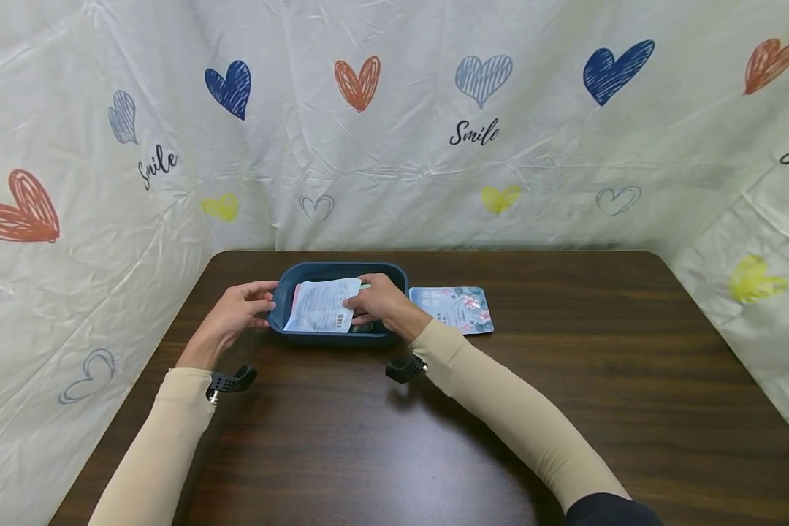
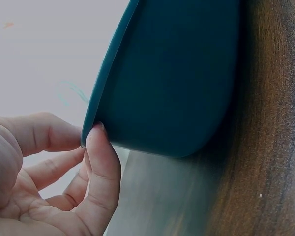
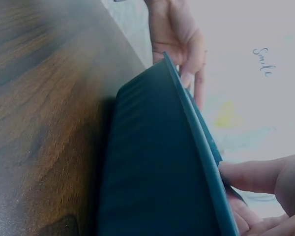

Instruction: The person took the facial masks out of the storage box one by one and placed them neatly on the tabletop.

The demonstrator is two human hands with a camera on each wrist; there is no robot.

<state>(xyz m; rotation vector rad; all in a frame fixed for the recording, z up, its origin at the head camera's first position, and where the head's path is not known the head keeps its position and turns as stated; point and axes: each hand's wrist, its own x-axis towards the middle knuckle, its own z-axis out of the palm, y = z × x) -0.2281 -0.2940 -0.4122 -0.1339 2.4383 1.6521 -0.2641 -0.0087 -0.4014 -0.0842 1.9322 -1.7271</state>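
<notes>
A dark blue oblong bin (image 1: 332, 339) stands near the back of the table. My left hand (image 1: 231, 314) is at its left end, and in the left wrist view the thumb and a finger pinch the bin's rim (image 2: 101, 83). Over the bin's right part, my right hand (image 1: 388, 301) pinches the right edge of a flat pale packet (image 1: 318, 305) with small print and a barcode. The packet leans inside the bin, a pink edge showing behind its left side. In the right wrist view the bin wall (image 3: 147, 157) hides most of the packet.
Right of the bin, a light blue packet (image 1: 467, 310) with pink flowers lies flat on the brown wooden table (image 1: 565, 351), partly behind my right wrist. A white curtain (image 1: 408, 153) with printed hearts hangs behind the table. Each wrist bears a black strap mount (image 1: 233, 381).
</notes>
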